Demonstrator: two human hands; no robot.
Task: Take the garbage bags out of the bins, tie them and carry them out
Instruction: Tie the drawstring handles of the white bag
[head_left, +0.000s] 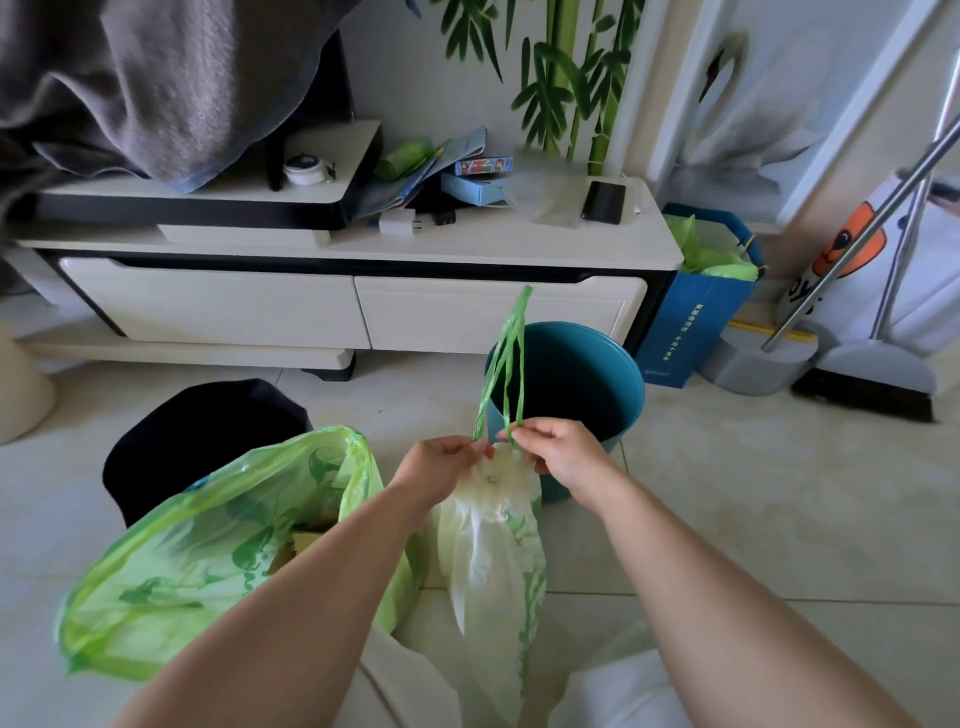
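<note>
A pale garbage bag with green print (493, 561) hangs in front of me, its mouth gathered shut. My left hand (441, 467) and my right hand (561, 452) each pinch its green drawstring (506, 364) at the gathered neck, and the string's loops stand up above my fingers. Behind the bag stands an empty teal bin (597, 384). At the lower left a green garbage bag (197, 561) lies open on the floor with rubbish inside. It leans against a black bin (197, 436).
A white TV cabinet (363, 306) runs along the back, with boxes and a phone (603, 201) on top. A blue paper bag (696, 322) with green plastic in it stands right of it. A broom and dustpan (862, 364) lean at the far right. The floor is tiled.
</note>
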